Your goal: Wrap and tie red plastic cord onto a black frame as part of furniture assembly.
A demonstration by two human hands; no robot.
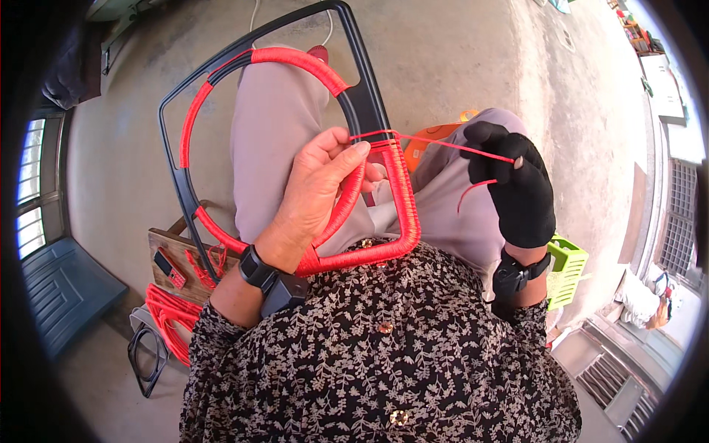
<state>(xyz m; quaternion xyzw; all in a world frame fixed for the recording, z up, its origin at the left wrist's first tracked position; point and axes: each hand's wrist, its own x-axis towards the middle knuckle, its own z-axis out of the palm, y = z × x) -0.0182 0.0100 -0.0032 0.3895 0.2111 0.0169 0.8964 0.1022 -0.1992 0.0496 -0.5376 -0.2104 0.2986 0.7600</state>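
A black frame (367, 103) with a ring inside it rests across my lap, tilted to the upper left. Red cord is wound tightly round its near edge, its lower right side and much of the ring; stretches of the frame's far and left sides are bare black. My bare left hand (314, 184) grips the ring and frame at the right side, thumb on top, beside the last turns of cord. From there a red cord (450, 146) runs taut to my black-gloved right hand (521, 188), which pinches it. The cord's loose tail hangs below those fingers.
At left, a wooden board (159, 240) carries a red phone (170, 267) and loose cord. Below hang red cord coils (173, 314), near another black frame (151, 373). A blue panelled plastic piece (70, 292) stands farther left; a green basket (567, 272) sits right.
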